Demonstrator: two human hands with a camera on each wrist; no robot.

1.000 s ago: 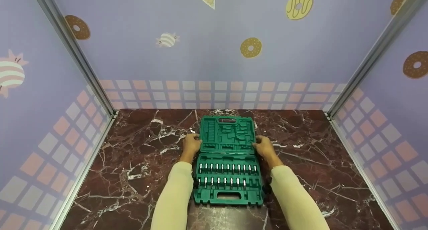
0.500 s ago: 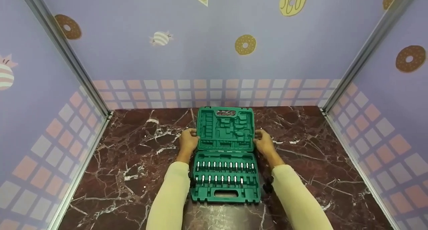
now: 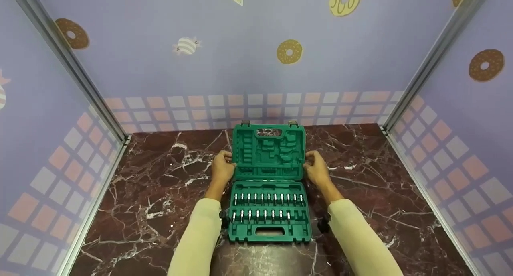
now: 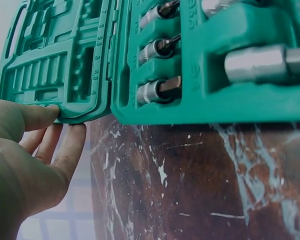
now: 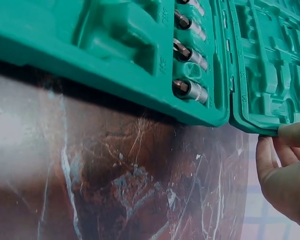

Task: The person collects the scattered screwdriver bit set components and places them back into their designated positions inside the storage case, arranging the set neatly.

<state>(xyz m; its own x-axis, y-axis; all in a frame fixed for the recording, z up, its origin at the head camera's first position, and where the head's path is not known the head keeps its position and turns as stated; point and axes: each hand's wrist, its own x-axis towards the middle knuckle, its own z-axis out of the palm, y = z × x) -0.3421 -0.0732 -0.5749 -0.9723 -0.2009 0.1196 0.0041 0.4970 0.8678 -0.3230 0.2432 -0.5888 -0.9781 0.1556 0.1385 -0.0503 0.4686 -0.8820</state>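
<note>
An open green tool case lies on the dark red marble table (image 3: 160,195). Its base (image 3: 244,236) holds two rows of silver sockets (image 3: 266,197). The lid (image 3: 268,151) is tilted up off the table on its hinge. My left hand (image 3: 222,169) pinches the lid's left edge and my right hand (image 3: 316,169) pinches its right edge. In the left wrist view the left hand (image 4: 25,150) has its thumb on the lid (image 4: 55,65) and its fingers behind it. In the right wrist view the right hand (image 5: 285,170) grips the lid (image 5: 270,65) beside the sockets (image 5: 190,90).
Purple panels printed with doughnuts and sweets wall in the table at the back (image 3: 256,67), left (image 3: 48,147) and right (image 3: 461,147). Metal posts (image 3: 417,87) stand at the back corners. Bare marble lies on both sides of the case.
Both hands have lifted the lid from lying back flat to a steeper tilt; its two latches now show at the top edge. The base has stayed put.
</note>
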